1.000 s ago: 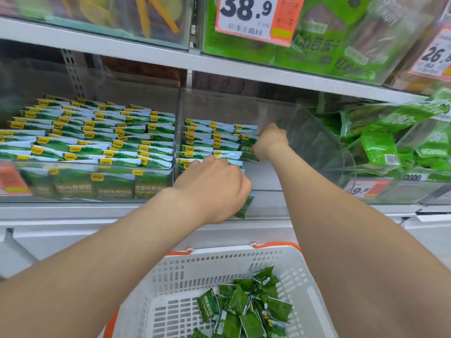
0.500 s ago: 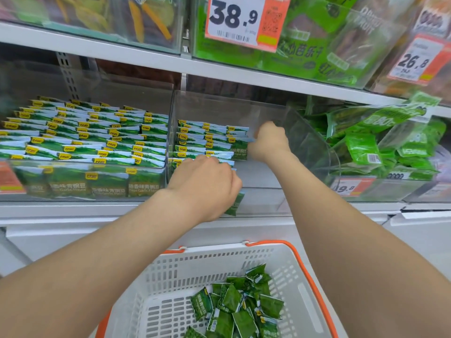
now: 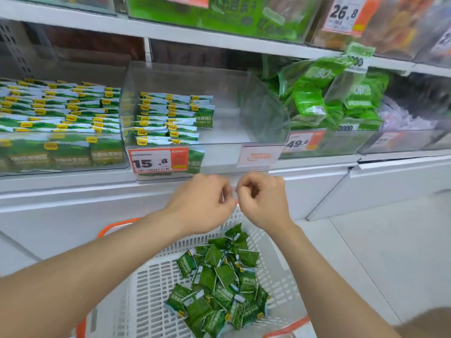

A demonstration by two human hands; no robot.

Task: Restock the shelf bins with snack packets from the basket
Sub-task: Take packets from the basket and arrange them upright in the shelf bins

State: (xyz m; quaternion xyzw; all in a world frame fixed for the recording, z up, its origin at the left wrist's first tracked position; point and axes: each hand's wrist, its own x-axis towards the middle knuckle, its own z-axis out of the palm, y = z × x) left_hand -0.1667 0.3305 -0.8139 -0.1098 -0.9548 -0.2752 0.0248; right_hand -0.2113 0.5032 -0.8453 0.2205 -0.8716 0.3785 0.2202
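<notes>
A white mesh basket (image 3: 151, 284) with orange trim sits low in front of me and holds several small green snack packets (image 3: 219, 284). Above it, the middle clear shelf bin (image 3: 227, 152) has rows of matching packets (image 3: 168, 118) on its left side, and its right side is bare. My left hand (image 3: 202, 203) and my right hand (image 3: 263, 201) hang close together just below the bin's front edge and above the basket's far rim. Both have their fingers curled, and I see nothing in either.
The bin to the left (image 3: 61, 113) is packed with upright rows of the same packets. A bin on the right (image 3: 317, 101) holds larger green bags. A 15.8 price tag (image 3: 158, 162) is fixed to the middle bin's front. Another stocked shelf runs overhead.
Both hands have come out of the middle bin and dropped to just below its front edge. The packet under my left hand is no longer in it. The view has tilted down.
</notes>
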